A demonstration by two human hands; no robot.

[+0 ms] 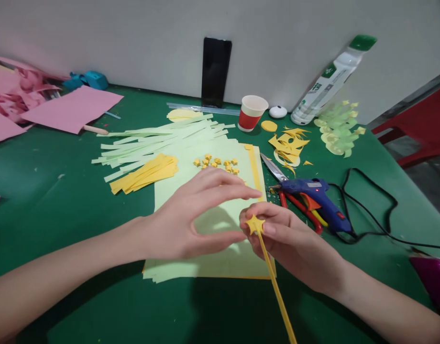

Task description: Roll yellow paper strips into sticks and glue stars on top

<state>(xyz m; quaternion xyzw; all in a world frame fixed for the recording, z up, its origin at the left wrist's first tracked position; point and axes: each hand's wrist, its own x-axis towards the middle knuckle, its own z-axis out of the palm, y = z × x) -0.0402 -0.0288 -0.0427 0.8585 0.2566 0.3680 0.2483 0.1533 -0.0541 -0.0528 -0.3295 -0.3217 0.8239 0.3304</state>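
Right of centre, the right hand pinches a yellow star, seemingly so its strip trails clear, with the left hand spread beside it.

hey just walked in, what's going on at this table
A person's right hand holds a small yellow star, with a long yellow tail running down from it. The left hand is open beside it, thumb and fingers apart. Finished-looking little stars sit on pale green paper, with yellow strips to the left and a blue glue gun to the right.
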